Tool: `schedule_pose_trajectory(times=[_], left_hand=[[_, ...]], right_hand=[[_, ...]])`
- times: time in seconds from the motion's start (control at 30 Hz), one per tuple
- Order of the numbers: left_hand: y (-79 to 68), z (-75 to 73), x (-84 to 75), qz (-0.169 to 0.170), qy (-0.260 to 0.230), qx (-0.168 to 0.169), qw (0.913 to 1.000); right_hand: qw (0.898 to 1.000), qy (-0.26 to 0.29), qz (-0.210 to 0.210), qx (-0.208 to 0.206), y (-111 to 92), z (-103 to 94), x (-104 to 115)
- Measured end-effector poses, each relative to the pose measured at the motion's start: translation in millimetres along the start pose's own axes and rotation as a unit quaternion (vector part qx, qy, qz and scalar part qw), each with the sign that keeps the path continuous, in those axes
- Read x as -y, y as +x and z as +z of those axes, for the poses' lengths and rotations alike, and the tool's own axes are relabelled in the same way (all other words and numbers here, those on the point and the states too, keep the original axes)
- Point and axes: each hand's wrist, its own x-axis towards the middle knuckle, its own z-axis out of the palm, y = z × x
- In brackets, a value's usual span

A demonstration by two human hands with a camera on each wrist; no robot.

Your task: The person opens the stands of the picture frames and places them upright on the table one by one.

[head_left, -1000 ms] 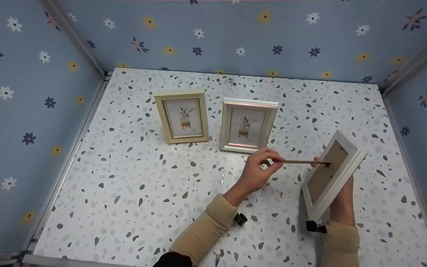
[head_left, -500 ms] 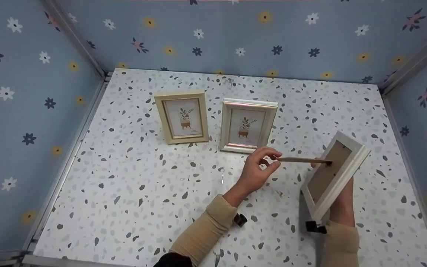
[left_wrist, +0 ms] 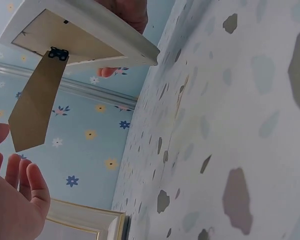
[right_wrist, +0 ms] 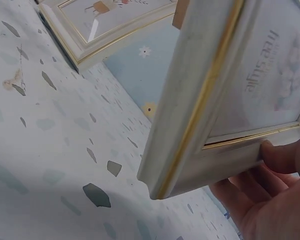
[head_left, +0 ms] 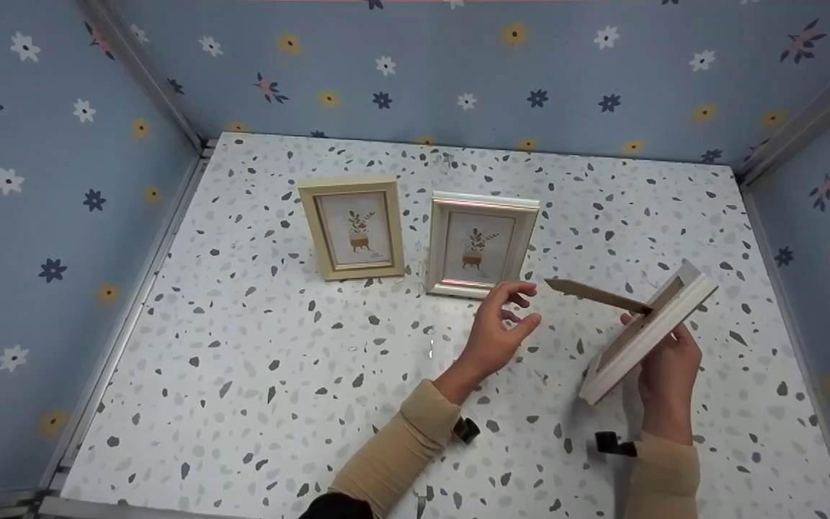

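My right hand [head_left: 671, 371] grips a white picture frame [head_left: 656, 346] by one side, tilted above the table on the right. In the right wrist view the thumb [right_wrist: 282, 156] presses the front moulding, which has a gold line, and the other fingers curl behind. From the frame's brown backing the support leg [head_left: 595, 294] sticks out to the left on a small dark hinge [left_wrist: 58, 53]. My left hand [head_left: 494, 335] is beside the leg's pointed end, its fingers parted and loosely bent, holding nothing.
A beige picture frame [head_left: 326, 245] and a silvery white picture frame [head_left: 438, 249] stand upright at the middle back. The speckled white table [head_left: 278, 404] is bordered by blue flowered walls [head_left: 444, 72] behind and on both sides.
My left fingers pinched the end of the support leg and have let go of it. My right hand has turned the frame, so its back shows less and the leg points farther up.
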Motion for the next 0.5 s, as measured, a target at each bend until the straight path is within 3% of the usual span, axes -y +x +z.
schedule_pose_trajectory(times=[0.13, 0.5], left_hand=[[-0.9, 3.9, 12.2, -0.012, 0.01, 0.001, 0.9999], [-3.0, 7.5, 10.8, -0.015, -0.021, 0.073, 0.997]], right_hand=[[0.999, 0.037, -0.016, 0.006, -1.8, -0.7, -2.1], [1.0, -0.01, -0.028, -0.005, -1.2, 2.4, -4.2]])
